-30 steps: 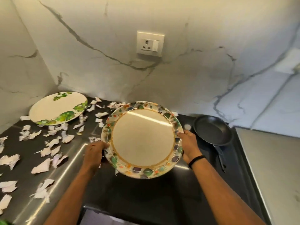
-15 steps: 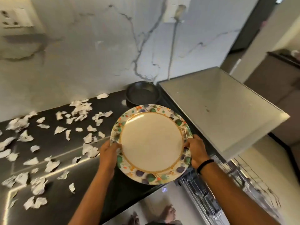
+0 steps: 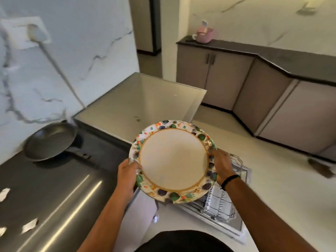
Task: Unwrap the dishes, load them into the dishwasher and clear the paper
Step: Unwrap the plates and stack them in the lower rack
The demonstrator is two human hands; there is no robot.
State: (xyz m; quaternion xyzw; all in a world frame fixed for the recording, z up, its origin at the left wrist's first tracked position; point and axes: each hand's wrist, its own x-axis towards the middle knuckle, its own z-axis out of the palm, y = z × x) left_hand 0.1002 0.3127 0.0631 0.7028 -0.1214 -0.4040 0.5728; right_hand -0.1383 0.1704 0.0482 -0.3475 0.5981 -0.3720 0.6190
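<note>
I hold a round plate with a cream centre and a colourful leaf-patterned rim, tilted face up toward me. My left hand grips its left rim, thumb over the edge. My right hand, with a black band on the wrist, grips the right rim. The plate hangs past the counter edge, above the pulled-out wire rack of the open dishwasher low on the right. A few torn scraps of white paper lie on the dark counter at the lower left.
A black frying pan sits on the dark counter by the marble wall. A grey steel-topped appliance stands behind the plate. Grey cabinets with a pink kettle line the far side across a pale floor.
I have turned to the right with the plate in both hands. It has gone from above the paper-strewn counter to past the counter edge, over the dishwasher rack. Most scraps have left the view.
</note>
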